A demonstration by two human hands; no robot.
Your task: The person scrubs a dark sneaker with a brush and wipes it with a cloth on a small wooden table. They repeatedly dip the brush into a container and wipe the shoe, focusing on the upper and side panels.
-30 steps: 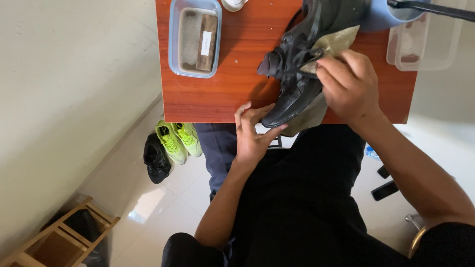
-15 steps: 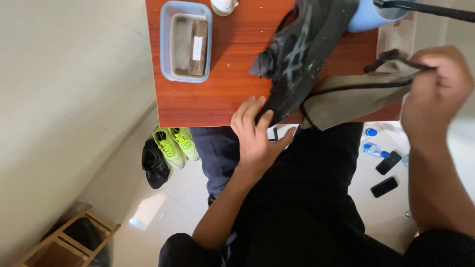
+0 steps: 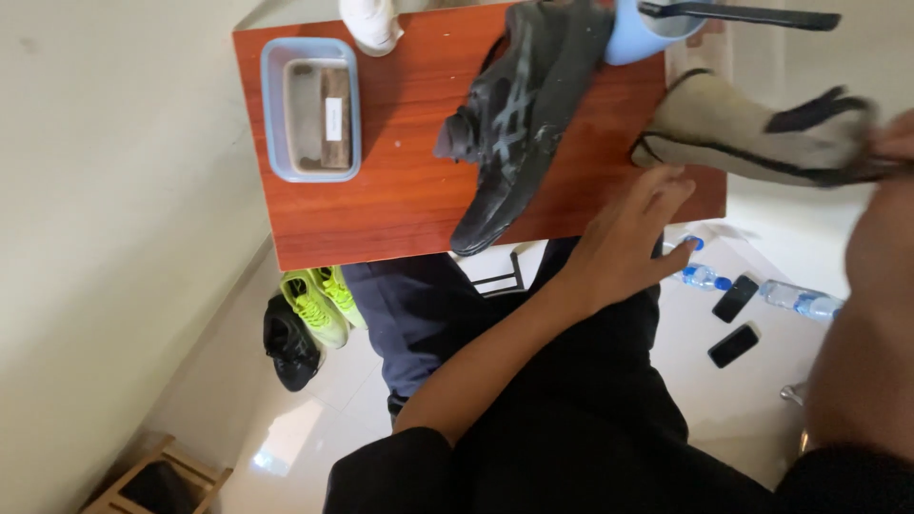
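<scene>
A dark grey sports shoe [image 3: 519, 109] lies on its side on a small red-brown wooden table [image 3: 400, 205], its toe hanging over the near edge. My left hand [image 3: 624, 238] is open with fingers spread, just right of the shoe at the table's near edge, touching nothing that I can make out. My right hand [image 3: 890, 152] sits at the right frame edge, blurred, gripping one end of a beige cloth with black trim [image 3: 752, 133] that stretches over the table's right end.
A light blue tray [image 3: 311, 109] holding a brush stands at the table's left. A blue cup [image 3: 643, 33] sits at the back. On the floor are green and black shoes [image 3: 305, 319], two phones [image 3: 735, 319], water bottles [image 3: 800, 300].
My left hand let go of the shoe and moved right, opening its fingers. My right hand pulled the cloth off the shoe and carried it to the right.
</scene>
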